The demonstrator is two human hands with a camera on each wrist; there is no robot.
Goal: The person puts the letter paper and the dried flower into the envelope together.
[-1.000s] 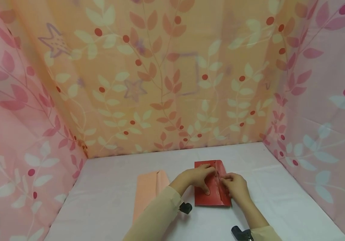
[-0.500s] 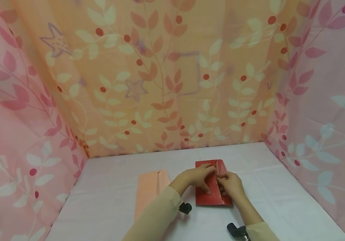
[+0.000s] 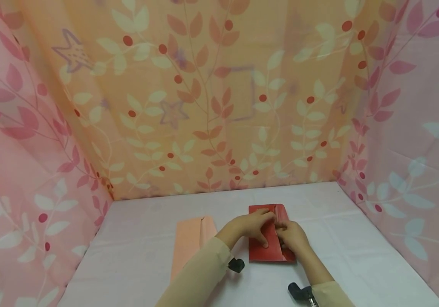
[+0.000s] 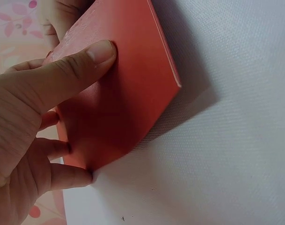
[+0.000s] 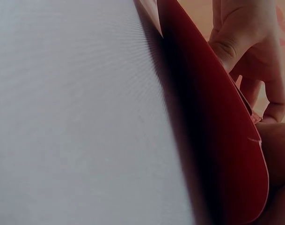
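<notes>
A red envelope (image 3: 263, 251) lies on the white-covered table, its flap (image 3: 281, 212) folded out to the right. My left hand (image 3: 251, 224) grips it from the left. In the left wrist view the thumb (image 4: 93, 56) presses on the flat red face while the other fingers reach its edge, and one side of the envelope stands raised off the cloth. My right hand (image 3: 293, 235) is at the opening by the flap, fingers bent. Its fingertips are hidden, so what they hold cannot be seen. The right wrist view has the flap's underside (image 5: 226, 150) in front of those fingers.
A peach-coloured envelope (image 3: 186, 238) lies on the table (image 3: 135, 238) to the left, partly covered by the left sleeve (image 3: 200, 273). Patterned curtains (image 3: 212, 140) stand along the back and both sides. A black wrist device (image 3: 236, 265) sits below the left wrist.
My right hand has moved left from the flap to the envelope's opening, and its fingertips have gone from sight. The left hand stays in place on the envelope.
</notes>
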